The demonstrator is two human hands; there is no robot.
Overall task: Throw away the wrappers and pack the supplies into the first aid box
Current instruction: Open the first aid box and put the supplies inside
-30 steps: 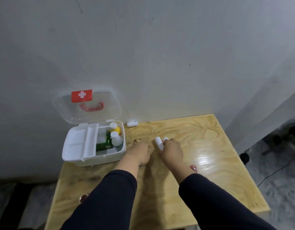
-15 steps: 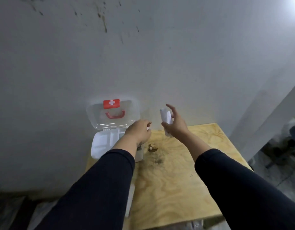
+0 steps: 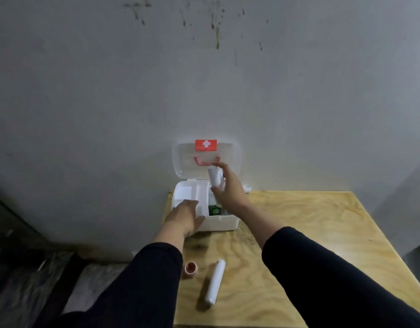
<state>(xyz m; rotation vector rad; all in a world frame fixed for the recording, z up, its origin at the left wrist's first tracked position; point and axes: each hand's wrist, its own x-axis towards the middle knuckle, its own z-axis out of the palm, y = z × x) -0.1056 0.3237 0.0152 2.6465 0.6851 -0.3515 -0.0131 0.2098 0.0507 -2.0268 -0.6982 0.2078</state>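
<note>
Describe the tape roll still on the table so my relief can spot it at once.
On the wooden table, look near the front left edge, below the open first aid box. The tape roll is small, round and pinkish; the white tube beside it is long.

Right hand [image 3: 230, 190] holding white roll [image 3: 213, 176], open first aid box [image 3: 220, 224]

Plywood table [image 3: 322, 233] carries first aid box [image 3: 223, 223]; white roll [image 3: 214, 284]; pink tape [image 3: 191, 268].
</note>
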